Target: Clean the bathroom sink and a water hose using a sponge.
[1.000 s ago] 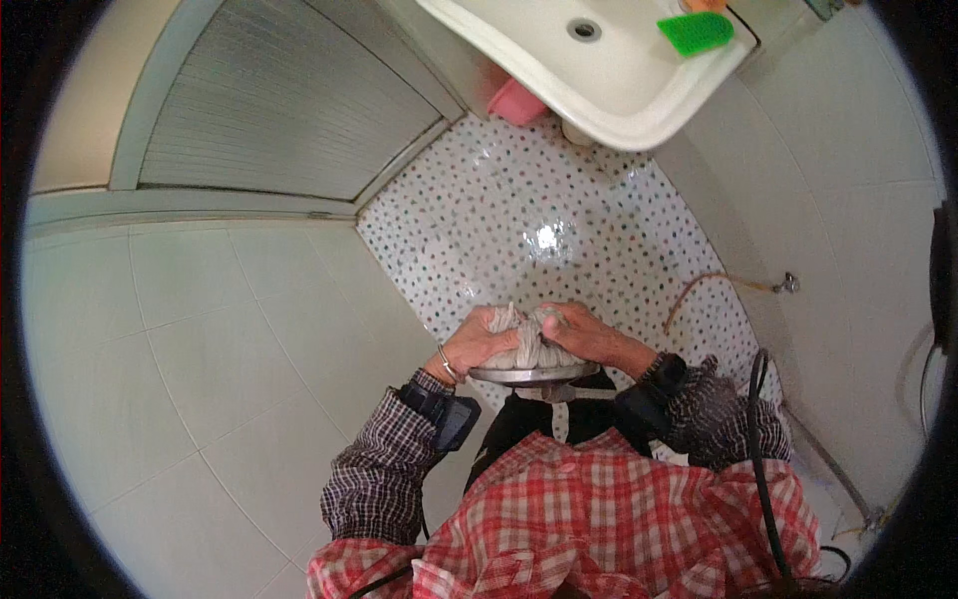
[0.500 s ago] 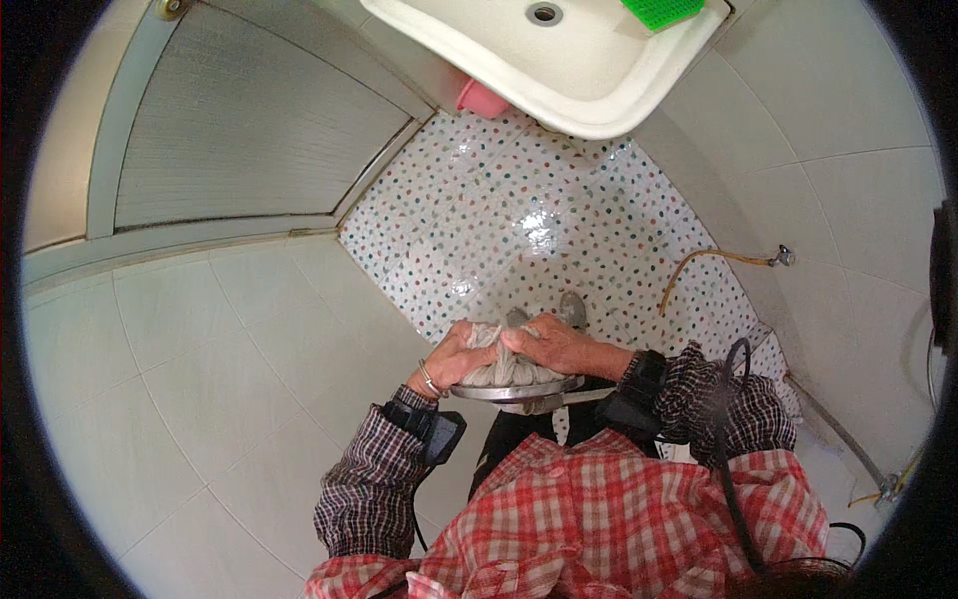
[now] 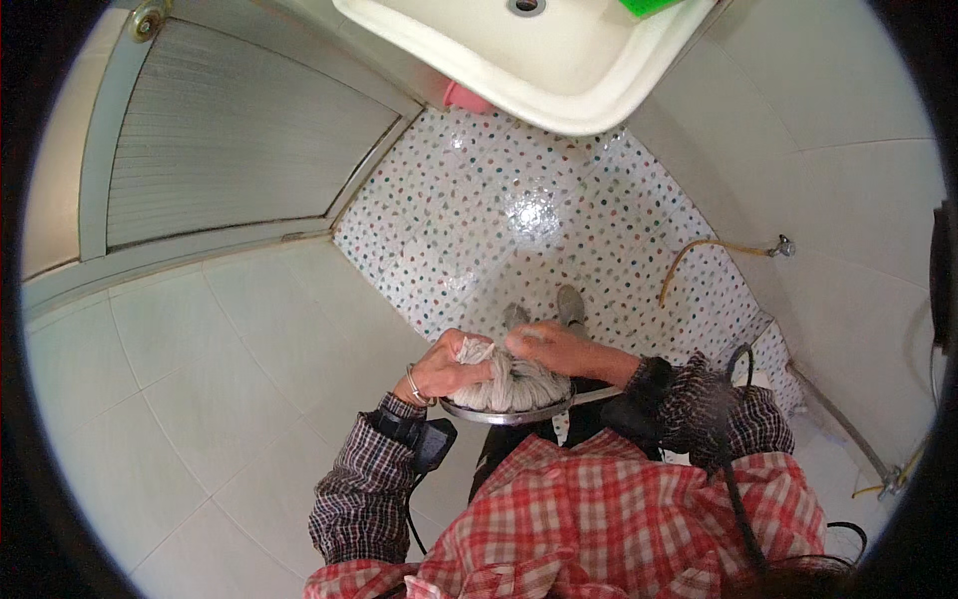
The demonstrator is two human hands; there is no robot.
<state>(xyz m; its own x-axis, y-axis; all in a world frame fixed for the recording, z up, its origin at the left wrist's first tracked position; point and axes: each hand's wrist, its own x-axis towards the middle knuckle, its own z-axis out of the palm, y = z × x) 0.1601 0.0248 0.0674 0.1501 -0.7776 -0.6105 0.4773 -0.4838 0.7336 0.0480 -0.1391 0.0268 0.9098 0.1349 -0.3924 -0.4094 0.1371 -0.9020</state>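
Observation:
A mop head (image 3: 514,387) of damp-looking whitish strings is held up in front of my waist. Its strings lie gathered over a round metal rim (image 3: 504,413), and part of a pale handle (image 3: 597,394) shows to the right of that rim. My left hand (image 3: 448,369), with a bracelet at the wrist, is closed around a bunch of the strings on the left side. On the far right side of the bundle, my right hand (image 3: 555,348) is closed on the strings; its fingertips are slightly blurred. The underside of the mop head is hidden.
A white washbasin (image 3: 559,100) with a green plastic item (image 3: 647,5) at its edge stands ahead. Below it sits a pink container (image 3: 465,97). A door (image 3: 249,130) is at the left. A yellowish hose (image 3: 689,250) hangs from a wall tap (image 3: 784,246) at the right.
The mop head has tipped and dropped slightly toward me, and more of its strings show. My left hand has moved slightly left, so the two hands are farther apart.

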